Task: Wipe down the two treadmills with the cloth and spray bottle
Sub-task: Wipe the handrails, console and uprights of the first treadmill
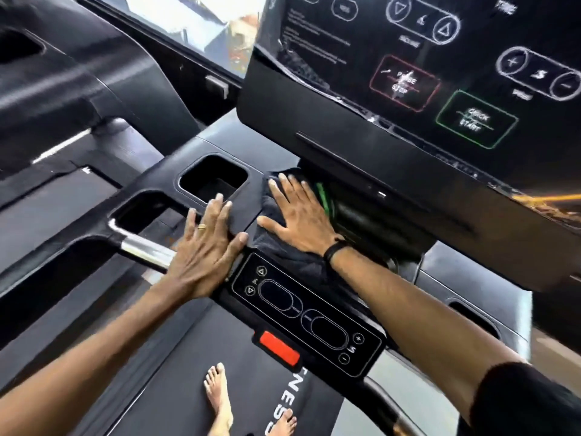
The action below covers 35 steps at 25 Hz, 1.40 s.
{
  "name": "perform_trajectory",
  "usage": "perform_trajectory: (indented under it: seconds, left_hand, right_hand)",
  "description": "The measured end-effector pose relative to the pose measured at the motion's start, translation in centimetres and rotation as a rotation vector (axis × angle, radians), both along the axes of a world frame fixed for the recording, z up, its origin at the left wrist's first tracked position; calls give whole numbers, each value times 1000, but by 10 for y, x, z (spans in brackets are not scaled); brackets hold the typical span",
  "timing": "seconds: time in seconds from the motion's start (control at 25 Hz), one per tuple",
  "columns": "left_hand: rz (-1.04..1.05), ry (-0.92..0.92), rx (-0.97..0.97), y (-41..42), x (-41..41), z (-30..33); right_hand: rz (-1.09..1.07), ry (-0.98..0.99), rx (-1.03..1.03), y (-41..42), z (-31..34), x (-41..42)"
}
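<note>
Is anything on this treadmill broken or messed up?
Yes. The big screen panel looks worn: its bottom edge is ragged, and the stop button and start button are scratched across their words. The right hand presses the cloth just below.

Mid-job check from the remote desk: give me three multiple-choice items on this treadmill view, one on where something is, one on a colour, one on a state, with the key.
1. Where is the cloth?
A. on the belt by the feet
B. on the console deck under the right hand
C. in the square cup pocket

2. What colour is the tab below the small control panel?
A. red
B. green
C. white

3. How does the left hand lie?
A. curled round the chrome handle
B. pinching the cloth
C. flat, fingers straight, on the deck

Key: 1 B, the right hand presses the dark cloth flat on the deck below the display; 2 A, the tab is plainly red; 3 C, the fingers are spread on the deck beside the square cup pocket and hold nothing.
</note>
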State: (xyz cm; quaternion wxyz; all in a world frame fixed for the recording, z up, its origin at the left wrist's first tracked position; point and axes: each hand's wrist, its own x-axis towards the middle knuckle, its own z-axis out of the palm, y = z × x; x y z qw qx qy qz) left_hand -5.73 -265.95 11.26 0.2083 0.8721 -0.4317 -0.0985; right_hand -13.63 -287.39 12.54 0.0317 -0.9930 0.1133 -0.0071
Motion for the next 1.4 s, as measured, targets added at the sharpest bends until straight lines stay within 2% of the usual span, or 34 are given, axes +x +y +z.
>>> perform_trajectory:
  seconds: [0.12,0.24,0.4,0.52,0.76,0.88,1.08,1.16,1.32,1.4]
  left_hand:
    - [-21,13,-47,1,6,-1]
    - [-82,6,-64,2,11,-1]
    - [-111,22,-122,1,10,3]
    - [-74,48,-171,-1,7,6]
    - [-5,95,-148,-5,9,2]
    - [-31,88,-120,-5,9,0]
    - [-64,109,-111,-4,10,3]
    - [-64,110,-91,-5,9,3]
    - [-63,88,-26,-7,9,4]
    - [-73,74,8,-7,9,5]
  right_hand:
    - [180,-30,9,11,-1,6]
    - [386,27,67,-1,4,-46]
    - [473,210,89,-44,16,-131]
    - [524,220,93,-50,15,-129]
    - [517,13,51,16,2,0]
    - [508,0,72,8,0,-25]
    - [505,206,9,-32,15,-149]
    - [447,227,-5,-41,17,-174]
    - [110,109,-99,-32,-1,-125]
    - [73,53,-100,-23,-5,-79]
